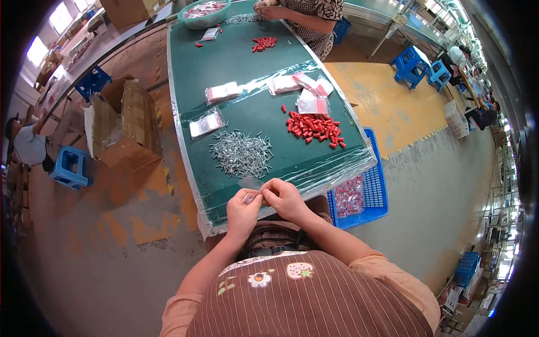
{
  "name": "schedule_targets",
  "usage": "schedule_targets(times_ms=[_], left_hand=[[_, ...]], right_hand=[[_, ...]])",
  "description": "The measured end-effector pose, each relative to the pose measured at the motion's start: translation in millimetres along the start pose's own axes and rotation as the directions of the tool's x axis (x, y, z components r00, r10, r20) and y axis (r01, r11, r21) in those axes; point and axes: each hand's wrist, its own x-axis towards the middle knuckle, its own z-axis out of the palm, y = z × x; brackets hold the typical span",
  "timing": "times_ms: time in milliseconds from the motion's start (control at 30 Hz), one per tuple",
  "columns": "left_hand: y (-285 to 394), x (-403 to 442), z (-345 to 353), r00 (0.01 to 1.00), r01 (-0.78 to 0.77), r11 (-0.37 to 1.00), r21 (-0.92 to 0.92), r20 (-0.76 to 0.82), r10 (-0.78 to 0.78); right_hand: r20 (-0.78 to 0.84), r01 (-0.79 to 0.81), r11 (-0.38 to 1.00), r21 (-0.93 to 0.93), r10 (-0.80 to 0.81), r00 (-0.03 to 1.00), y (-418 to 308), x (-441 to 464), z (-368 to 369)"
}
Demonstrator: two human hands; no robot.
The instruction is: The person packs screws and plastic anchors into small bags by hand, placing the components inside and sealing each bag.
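Close to the table's near edge, my left hand [243,213] and my right hand [284,199] meet with fingers pinched together. Between them is a small clear plastic bag [249,183], partly hidden by the fingers; its contents cannot be made out. Just beyond lies a heap of silvery screws [241,155]. Farther right is a pile of red plastic caps [315,129], possibly wall plugs. Stacks of small clear zip bags [223,92] with red edges lie behind the piles, and another bag stack [206,123] is left of the screws.
A blue basket [377,194] with filled bags hangs low at the table's right corner. Across the green table [224,62], another person's hands [268,10] work by a green basin [205,21]. An open carton [126,123] and blue stool [72,167] stand left.
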Motion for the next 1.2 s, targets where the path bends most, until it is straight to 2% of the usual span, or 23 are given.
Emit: schedule_targets(times_ms=[167, 267, 367, 467, 567, 667, 767, 933, 1067, 1200], left_hand=[[-14, 2, 2, 0.995, 0.097, 0.979, -0.180, 0.045, -0.090], [-7, -3, 6, 0.996, 0.086, 0.980, -0.177, 0.044, -0.079], [-10, -9, 7, 0.984, -0.176, 0.955, 0.240, 0.011, 0.179], [-10, -12, 8, 0.907, -0.399, 0.792, 0.461, 0.073, 0.415], [-9, -21, 11, 0.905, -0.402, 0.781, 0.478, 0.079, 0.417], [-6, -30, 12, 0.912, -0.382, 0.780, 0.496, 0.068, 0.404], [-4, -36, 14, 0.905, -0.384, 0.763, 0.520, 0.048, 0.423], [-11, -45, 15, 0.896, -0.396, 0.718, 0.572, 0.068, 0.440], [-11, -44, 19, 0.919, -0.355, 0.764, 0.539, 0.050, 0.391], [-11, -39, 22, 0.928, -0.356, 0.819, 0.450, 0.062, 0.369]], right_hand=[[-0.013, -0.067, 0.996, 0.058, 0.068, 0.998, 6, -3, -4], [-0.008, -0.085, 0.995, 0.052, 0.086, 0.996, 9, -7, -8], [-0.027, -0.005, 0.997, -0.074, 0.003, 1.000, 16, -10, -10], [-0.025, 0.077, 0.967, -0.241, -0.086, 0.996, 17, -13, -13], [-0.016, 0.104, 0.937, -0.334, -0.116, 0.993, 6, -20, -15], [0.011, 0.031, 0.925, -0.380, -0.029, 1.000, -7, -25, -17], [0.057, 0.103, 0.884, -0.457, -0.086, 0.995, -2, -27, -18], [0.088, 0.123, 0.878, -0.462, -0.092, 0.992, 6, -33, -17], [0.073, 0.115, 0.869, -0.482, -0.091, 0.993, 5, -36, -18], [0.046, 0.057, 0.913, -0.404, -0.042, 0.998, 9, -36, -27]])
